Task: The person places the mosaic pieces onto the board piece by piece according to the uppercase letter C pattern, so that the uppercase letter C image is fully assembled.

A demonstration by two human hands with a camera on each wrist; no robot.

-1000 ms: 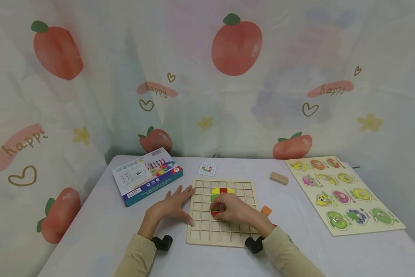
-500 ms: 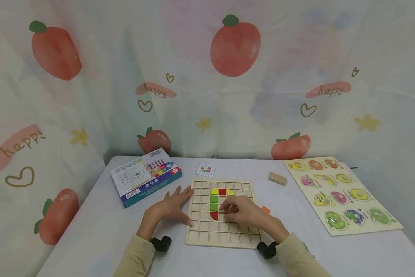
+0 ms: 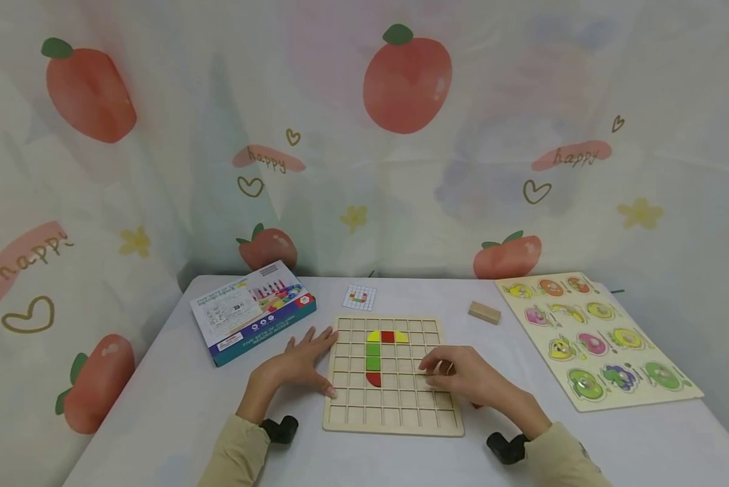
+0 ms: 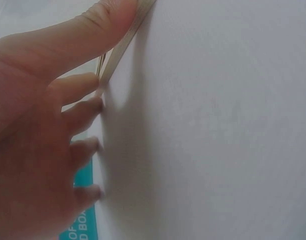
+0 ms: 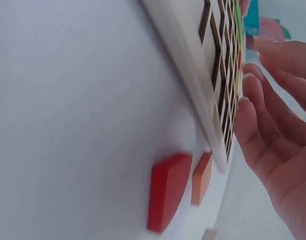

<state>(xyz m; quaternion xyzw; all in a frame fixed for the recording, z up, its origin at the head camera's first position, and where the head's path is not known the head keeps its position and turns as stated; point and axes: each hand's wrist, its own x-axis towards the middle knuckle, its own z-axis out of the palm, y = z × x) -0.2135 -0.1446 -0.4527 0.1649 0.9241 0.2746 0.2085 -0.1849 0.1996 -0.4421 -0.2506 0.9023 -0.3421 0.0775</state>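
A wooden grid board (image 3: 395, 412) lies on the table. In its cells sit a red quarter-round piece (image 3: 373, 379), green squares (image 3: 373, 364), a red square (image 3: 387, 337) and a yellow rounded piece (image 3: 402, 337) at the top right of the shape. My left hand (image 3: 294, 365) is spread along the board's left edge, its thumb touching that edge. Over the board's right side hovers my right hand (image 3: 462, 375), fingers loosely bent and holding nothing. In the right wrist view, a red block (image 5: 168, 192) and an orange block (image 5: 201, 178) lie beside the board.
A colourful box (image 3: 255, 314) lies at the back left. Behind the board is a small pattern card (image 3: 360, 297). A plain wooden block (image 3: 484, 312) sits at the back right, near a fruit puzzle board (image 3: 574, 396) on the right side.
My right hand has moved right from the coloured pieces towards the board's right edge, uncovering the red quarter-round piece and green squares. My left hand stays at the left edge.
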